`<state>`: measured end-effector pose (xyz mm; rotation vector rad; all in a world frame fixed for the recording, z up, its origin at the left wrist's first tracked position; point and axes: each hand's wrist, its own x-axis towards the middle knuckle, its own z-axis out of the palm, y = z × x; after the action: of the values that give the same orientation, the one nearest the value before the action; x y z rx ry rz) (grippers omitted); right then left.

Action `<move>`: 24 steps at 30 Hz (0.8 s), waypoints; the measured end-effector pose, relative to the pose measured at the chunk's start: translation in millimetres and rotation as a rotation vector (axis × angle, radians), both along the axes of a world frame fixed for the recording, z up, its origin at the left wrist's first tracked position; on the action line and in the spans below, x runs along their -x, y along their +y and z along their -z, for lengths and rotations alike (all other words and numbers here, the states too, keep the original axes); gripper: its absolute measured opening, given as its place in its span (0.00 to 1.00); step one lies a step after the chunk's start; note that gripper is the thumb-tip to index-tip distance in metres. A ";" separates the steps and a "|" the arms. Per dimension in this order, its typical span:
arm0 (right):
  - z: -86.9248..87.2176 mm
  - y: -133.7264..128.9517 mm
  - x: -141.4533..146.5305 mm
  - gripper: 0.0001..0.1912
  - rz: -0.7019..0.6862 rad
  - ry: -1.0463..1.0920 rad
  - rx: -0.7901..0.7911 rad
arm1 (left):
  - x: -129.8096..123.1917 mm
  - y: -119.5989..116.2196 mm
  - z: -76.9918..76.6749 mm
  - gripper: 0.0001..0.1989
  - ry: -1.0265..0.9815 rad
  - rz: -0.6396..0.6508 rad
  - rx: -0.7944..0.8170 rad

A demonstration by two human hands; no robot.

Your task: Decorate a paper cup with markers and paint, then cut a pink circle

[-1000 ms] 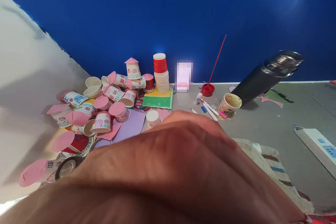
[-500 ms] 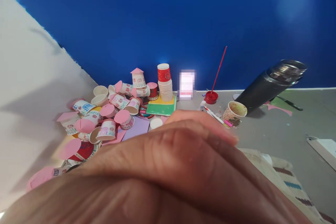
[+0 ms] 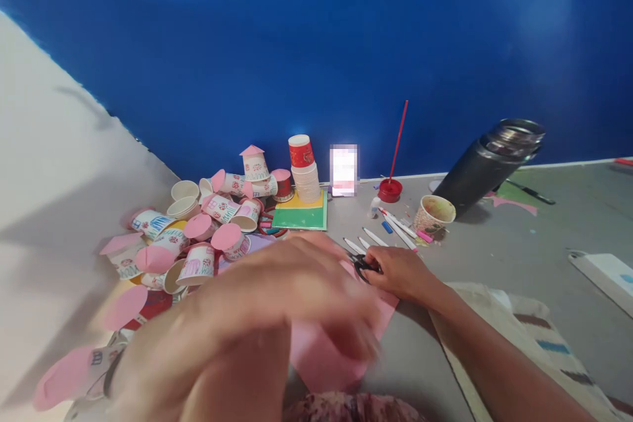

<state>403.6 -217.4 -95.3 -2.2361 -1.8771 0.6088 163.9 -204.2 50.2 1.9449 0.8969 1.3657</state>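
Observation:
My left hand is large and smeared by motion, close to the camera, so I cannot make out its fingers or whether it holds anything. Below and behind it, a sheet of pink paper is partly hidden. My right hand is closed around the handles of black-handled scissors at the paper's far right edge. The scissors' blades are mostly hidden. Several white markers lie just beyond the scissors, near a blue cap and a small white bottle.
Paper cups with pink tops are heaped at left. Stacked cups stand on a green and yellow pad. Toward the back are a bright blurred screen, red dish, patterned cup and tilted black flask. Cloth lies at right.
The large hand covering the lower view has drawn back leftward, uncovering the pink paper, the scissors and my right hand. The view has shifted slightly.

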 end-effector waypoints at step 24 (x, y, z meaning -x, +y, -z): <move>7.5 2.8 -45.6 0.18 0.334 -0.319 0.172 | 6.3 73.4 175.1 0.30 0.520 -0.249 0.065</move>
<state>449.2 -214.6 -102.7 -2.8189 -1.5607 0.3889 157.6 -130.8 -124.8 2.2353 1.4457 0.9446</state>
